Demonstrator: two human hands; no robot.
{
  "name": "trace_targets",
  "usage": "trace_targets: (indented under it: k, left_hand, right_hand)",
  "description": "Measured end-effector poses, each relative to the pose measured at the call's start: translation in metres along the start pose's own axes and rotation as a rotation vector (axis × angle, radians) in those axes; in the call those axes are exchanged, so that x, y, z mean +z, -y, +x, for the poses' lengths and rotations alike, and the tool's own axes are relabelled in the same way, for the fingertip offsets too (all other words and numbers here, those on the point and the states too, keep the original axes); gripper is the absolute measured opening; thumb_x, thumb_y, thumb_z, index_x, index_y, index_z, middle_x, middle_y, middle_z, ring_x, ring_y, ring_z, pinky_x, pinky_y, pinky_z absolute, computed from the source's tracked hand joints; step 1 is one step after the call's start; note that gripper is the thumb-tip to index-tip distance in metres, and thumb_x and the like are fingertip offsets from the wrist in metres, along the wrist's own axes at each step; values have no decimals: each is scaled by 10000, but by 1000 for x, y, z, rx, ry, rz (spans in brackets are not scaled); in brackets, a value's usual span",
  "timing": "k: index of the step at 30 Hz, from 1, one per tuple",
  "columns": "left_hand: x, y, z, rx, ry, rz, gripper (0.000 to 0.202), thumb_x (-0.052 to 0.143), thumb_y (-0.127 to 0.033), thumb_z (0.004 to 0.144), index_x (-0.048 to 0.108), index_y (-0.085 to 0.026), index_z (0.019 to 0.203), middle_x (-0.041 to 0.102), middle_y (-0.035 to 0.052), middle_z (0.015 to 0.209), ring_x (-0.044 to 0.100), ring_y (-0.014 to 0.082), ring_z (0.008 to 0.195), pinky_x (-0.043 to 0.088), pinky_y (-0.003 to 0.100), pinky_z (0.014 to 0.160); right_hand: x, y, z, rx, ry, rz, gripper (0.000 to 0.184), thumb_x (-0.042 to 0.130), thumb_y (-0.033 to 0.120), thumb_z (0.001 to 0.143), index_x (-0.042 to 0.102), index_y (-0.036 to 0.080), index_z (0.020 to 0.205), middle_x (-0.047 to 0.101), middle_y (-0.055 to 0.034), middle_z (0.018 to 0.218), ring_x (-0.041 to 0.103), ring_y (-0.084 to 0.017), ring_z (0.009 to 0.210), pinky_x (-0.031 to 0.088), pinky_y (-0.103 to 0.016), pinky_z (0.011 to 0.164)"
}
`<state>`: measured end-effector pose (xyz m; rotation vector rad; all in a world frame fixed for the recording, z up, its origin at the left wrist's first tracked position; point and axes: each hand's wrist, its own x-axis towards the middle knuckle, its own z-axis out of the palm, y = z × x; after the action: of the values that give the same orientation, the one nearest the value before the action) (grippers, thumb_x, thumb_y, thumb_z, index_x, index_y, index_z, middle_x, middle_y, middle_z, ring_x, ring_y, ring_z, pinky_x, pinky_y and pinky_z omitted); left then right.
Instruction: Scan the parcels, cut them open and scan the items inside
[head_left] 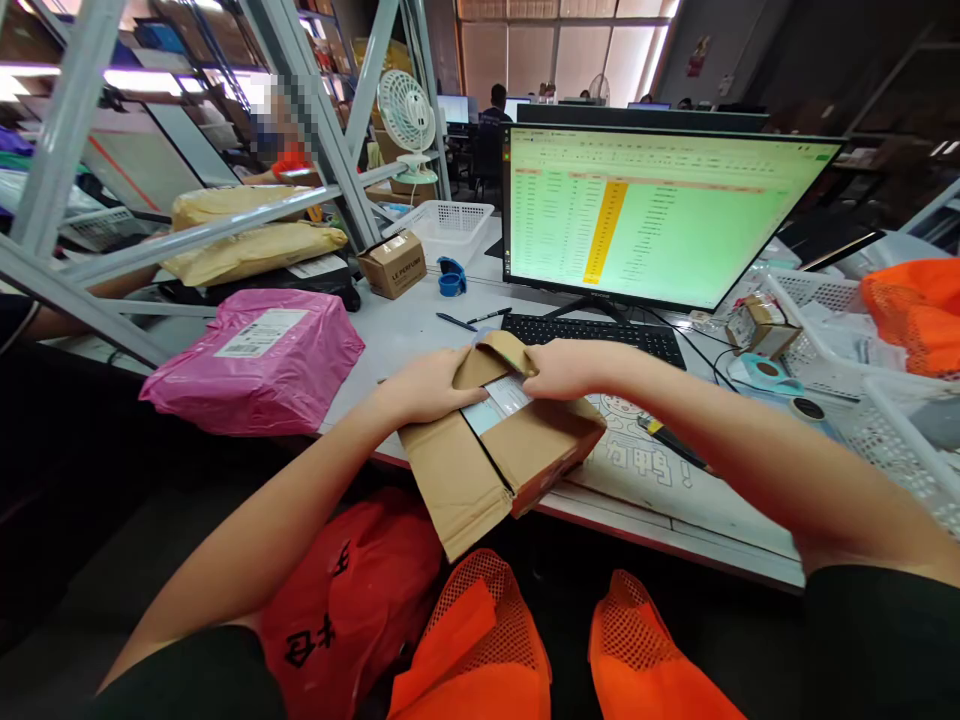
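A brown cardboard box sits at the table's front edge, one wide flap folded out toward me. My left hand grips the box's far left side near a bent-up flap, fingers closed on the cardboard. From the right, my right hand holds the same raised flap, its fingers closed around the edge. Between the hands, a strip of clear tape and a pale label show on the box. Whatever lies inside the box is hidden.
A pink wrapped parcel lies left, beside metal frame bars. Behind stand a small carton, a keyboard and a monitor. To the right are a utility knife, a tape roll and white baskets.
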<state>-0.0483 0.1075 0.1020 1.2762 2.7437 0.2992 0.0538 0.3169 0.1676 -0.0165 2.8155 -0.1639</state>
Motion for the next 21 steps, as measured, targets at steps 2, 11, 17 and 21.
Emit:
trace_targets:
  k: [2,11,17,21]
  left_hand:
    - [5,3,-5,-17,-25,-11,891,528,-676,876,417,-118,1562,520,188,1540,542,366,1361,433,452,1139]
    - [-23,30,15,0,109,-253,771,407,-713,899,650,-157,1374,662,140,1398,624,354,1269,501,443,1081]
    - [-50,86,72,-250,335,-647,780,576,-787,769,699,-137,1183,745,218,1164,729,339,999,586,419,837]
    - [-43,85,91,-278,279,-68,809,614,-746,763,697,-84,1219,716,252,1198,686,385,1085,532,456,940]
  right_hand:
    - [-1,-30,9,-59,9,245,254,603,306,856,721,159,1025,761,-114,1024,723,-260,832,563,-354,685]
    - [46,-134,20,-138,-177,877,604,827,417,741,686,177,1276,743,-155,1217,732,-298,1037,622,-490,897]
    - [45,-41,-28,-372,-674,-150,636,748,420,892,585,169,1453,568,-182,1498,399,-409,1478,203,-700,1235]
    - [71,-1,-50,-547,-544,-253,844,727,664,862,562,80,1449,676,-209,1237,624,-355,1162,388,-647,1143]
